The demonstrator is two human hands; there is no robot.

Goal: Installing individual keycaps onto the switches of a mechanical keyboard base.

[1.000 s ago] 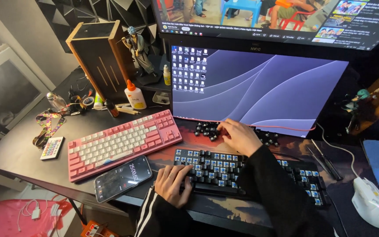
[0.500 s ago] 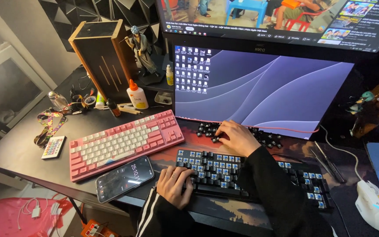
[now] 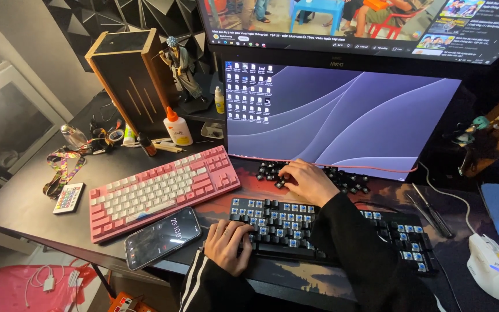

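Both arms wear black long sleeves; the left sleeve [image 3: 203,286], at seven o'clock, carries white stripes along its length. The left hand [image 3: 229,245] and right hand [image 3: 307,180] are bare.

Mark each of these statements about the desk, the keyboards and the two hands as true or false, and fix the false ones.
1. The left hand rests on the black keyboard. True.
2. The right hand holds the white mouse. False: it is on the pile of loose black keycaps; the mouse lies untouched.
3. The pink keyboard lies left of the black one. True.
4. The phone has a dark screen. False: its screen is lit.
5. A white glue bottle stands behind the pink keyboard. True.
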